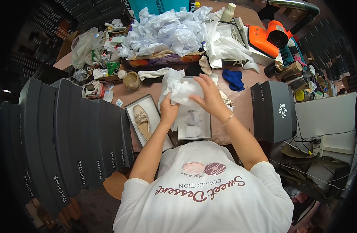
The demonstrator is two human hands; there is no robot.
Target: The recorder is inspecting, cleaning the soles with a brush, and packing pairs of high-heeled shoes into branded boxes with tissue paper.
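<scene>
My left hand [169, 111] is closed on crumpled white tissue paper [173, 84], held above an open shoebox [207, 121]. My right hand [210, 95] is beside the paper with its thumb and fingers spread apart; whether it touches the paper I cannot tell. Inside the shoebox, below the hands, lie pale rounded things [192, 131] that I cannot make out clearly. Just left of it, a second open box [158, 110] sits at a slant with a beige flat shoe [141, 119] in it.
Dark shoeboxes [75, 136] stand in a long row at left, with more [277, 110] at right. A heap of crumpled tissue [163, 33] fills a carton at the back. Nearby are a jar [130, 80], a blue cloth [233, 79] and an orange device [263, 40].
</scene>
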